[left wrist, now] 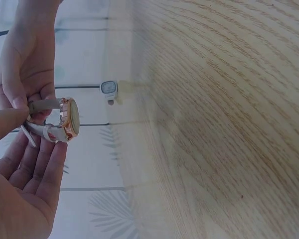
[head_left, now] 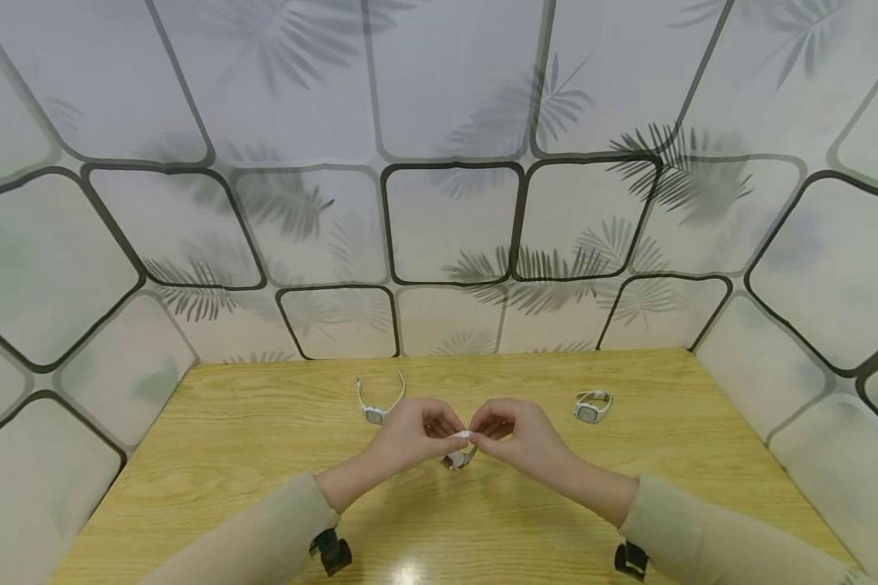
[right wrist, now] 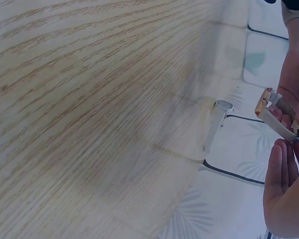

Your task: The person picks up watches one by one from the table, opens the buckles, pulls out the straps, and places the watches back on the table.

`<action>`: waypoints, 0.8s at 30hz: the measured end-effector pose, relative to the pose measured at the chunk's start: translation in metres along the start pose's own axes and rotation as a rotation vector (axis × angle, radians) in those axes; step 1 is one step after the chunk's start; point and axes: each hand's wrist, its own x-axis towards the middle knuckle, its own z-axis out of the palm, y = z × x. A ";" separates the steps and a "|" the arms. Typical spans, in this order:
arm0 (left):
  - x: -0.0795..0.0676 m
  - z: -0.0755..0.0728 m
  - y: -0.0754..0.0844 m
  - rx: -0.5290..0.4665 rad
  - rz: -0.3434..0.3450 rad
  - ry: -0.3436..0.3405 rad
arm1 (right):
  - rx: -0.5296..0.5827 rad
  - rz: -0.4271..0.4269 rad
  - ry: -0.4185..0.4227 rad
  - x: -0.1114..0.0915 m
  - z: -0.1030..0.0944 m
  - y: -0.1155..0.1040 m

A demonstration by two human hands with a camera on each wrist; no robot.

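"One gold watch [head_left: 456, 461] hangs between the left hand [head_left: 413, 435] and the right hand [head_left: 527, 437] in the head view, over the table [head_left: 263, 496]."

"And the others?"

"Beyond the gold watch: to its left a spread watch [head_left: 374, 415], its ends apart; to its right a looped watch [head_left: 588, 413]."

"What could go wrong?"

"Likely a slip. Only fingertips seem to bear the gold watch, so if either pinch eased, one end could slide free and it might drop to the table."

"And the left wrist view?"

"The person's left thumb and fingertip pinch the strap [left wrist: 37, 128] where its ends meet, with hardly any gap; the other fingers reach out fairly straight beside the gold watch."

"Is it fastened?"

"One cannot tell; fingertips cover the join."

"The right wrist view, then?"

"Right fingertips pinch those same ends, just as narrowly, though the view's edge crops them; the spread watch shows past the gold watch."
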 end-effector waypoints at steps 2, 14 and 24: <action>0.000 0.000 0.000 -0.003 0.004 0.000 | -0.001 -0.011 0.007 -0.001 0.001 0.001; 0.000 0.001 0.001 -0.051 0.018 -0.015 | -0.012 -0.031 0.040 -0.001 0.007 0.002; -0.003 0.001 -0.004 -0.050 0.030 -0.020 | -0.053 0.017 -0.016 -0.003 0.008 0.002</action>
